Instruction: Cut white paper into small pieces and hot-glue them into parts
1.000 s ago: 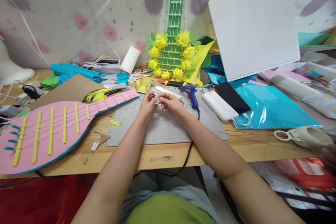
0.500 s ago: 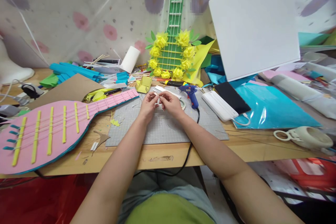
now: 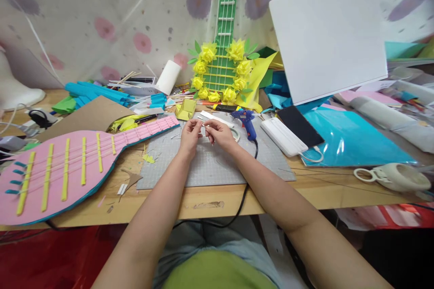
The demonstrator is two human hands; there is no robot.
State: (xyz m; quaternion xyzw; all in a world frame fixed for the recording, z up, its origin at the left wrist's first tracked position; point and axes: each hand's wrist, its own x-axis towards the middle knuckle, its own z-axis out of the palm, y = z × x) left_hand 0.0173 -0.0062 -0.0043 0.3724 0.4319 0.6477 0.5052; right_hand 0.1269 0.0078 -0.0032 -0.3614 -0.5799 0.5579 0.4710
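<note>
Above the grey cutting mat [image 3: 217, 171], my left hand [image 3: 191, 135] and my right hand [image 3: 219, 135] meet with fingertips pinched together. Between them is a small white piece [image 3: 203, 123], thin and mostly hidden by the fingers; its kind is unclear. Just behind the hands lies a white strip [image 3: 222, 119]. Beside my right hand a roll of tape [image 3: 236, 134] shows in part. A blue glue gun [image 3: 248, 125] rests to the right, its black cord running off the table's front edge.
At left lies a pink paper guitar [image 3: 74, 162] with yellow strips. A green guitar [image 3: 222, 65] with yellow flowers stands at the back. To the right are a white power bank [image 3: 283, 137], a black phone [image 3: 300, 126], a blue plastic-wrapped pack [image 3: 352, 137] and a cup holder [image 3: 403, 177].
My fingers have shifted slightly around the small white piece, still pinched together at the same place. The objects on the table stay where they were.
</note>
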